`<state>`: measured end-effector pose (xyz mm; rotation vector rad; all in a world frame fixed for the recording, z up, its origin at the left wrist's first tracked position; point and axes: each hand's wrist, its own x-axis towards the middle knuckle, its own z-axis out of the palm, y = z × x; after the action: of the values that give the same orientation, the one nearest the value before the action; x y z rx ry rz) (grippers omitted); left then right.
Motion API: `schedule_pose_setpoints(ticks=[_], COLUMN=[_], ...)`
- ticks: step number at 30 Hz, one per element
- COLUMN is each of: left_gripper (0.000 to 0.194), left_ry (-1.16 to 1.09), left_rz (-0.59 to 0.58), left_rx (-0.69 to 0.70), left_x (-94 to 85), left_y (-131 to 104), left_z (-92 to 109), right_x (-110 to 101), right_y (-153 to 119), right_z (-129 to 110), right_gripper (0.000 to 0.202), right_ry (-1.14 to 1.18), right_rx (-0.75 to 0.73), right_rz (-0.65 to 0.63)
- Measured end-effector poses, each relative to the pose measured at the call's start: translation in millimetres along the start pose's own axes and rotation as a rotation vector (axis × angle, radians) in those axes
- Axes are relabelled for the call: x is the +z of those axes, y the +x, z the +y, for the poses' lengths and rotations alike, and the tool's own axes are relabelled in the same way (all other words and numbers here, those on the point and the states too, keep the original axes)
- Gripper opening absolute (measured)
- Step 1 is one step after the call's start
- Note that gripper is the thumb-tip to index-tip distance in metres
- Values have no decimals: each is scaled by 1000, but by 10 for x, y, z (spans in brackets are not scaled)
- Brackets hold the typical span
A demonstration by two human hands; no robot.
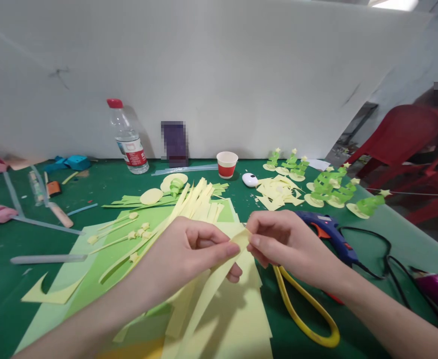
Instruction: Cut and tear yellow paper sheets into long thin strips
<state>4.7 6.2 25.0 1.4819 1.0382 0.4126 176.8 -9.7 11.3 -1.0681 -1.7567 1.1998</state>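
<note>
Between my two hands is a pale yellow paper strip [213, 289], folded over near its upper end. My left hand [200, 249] pinches the strip between thumb and fingers. At the folded end, the fingertips of my right hand [279, 237] are closed on the same strip. Its long tail hangs down toward me over stacked yellow paper sheets [249, 319]. Beyond my left hand lies a bundle of cut yellow strips [192, 199]. To its left are small folded paper stars [132, 234] with strip tails. Yellow-handled scissors [309, 324] lie below my right hand.
At the back stand a water bottle [131, 144], a paper cup [227, 164] and a white earphone case [249, 179]. Several green spiral paper trees [322, 187] stand right, past paper scraps [279, 192]. A blue glue gun [327, 232] with a black cord lies beside my right hand.
</note>
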Motion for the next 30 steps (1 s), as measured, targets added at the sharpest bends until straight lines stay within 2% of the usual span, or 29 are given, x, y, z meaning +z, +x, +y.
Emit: schedule_pose_setpoints(ticks=[7, 10, 13, 17, 19, 24, 27, 30], left_gripper=[23, 24, 21, 20, 20, 22, 21, 21], left_ry=[96, 131, 107, 96, 93, 103, 127, 222], left_rz=[-132, -158, -215, -184, -164, -193, -179, -149], left_rx=[-55, -94, -139, -158, -166, -154, -141, -138], left_x=[30, 62, 64, 27, 11, 27, 52, 62], left_y=[21, -2, -53, -107, -110, -58, -37, -44], left_z=[-43, -28, 13, 72, 85, 40, 3, -3], right_x=[33, 42, -47, -228, -244, -19, 95, 122], right_y=[21, 15, 20, 36, 33, -17, -58, -87], right_z=[17, 44, 72, 55, 19, -36, -17, 5], right_gripper=[17, 19, 18, 18, 15, 5, 7, 4], right_ry=[-257, -204, -157, -145, -147, -206, -226, -242], right_rx=[-27, -76, -115, 0, 21, 42, 62, 58], right_rz=[-213, -274, -306, -212, -159, -180, -130, -91])
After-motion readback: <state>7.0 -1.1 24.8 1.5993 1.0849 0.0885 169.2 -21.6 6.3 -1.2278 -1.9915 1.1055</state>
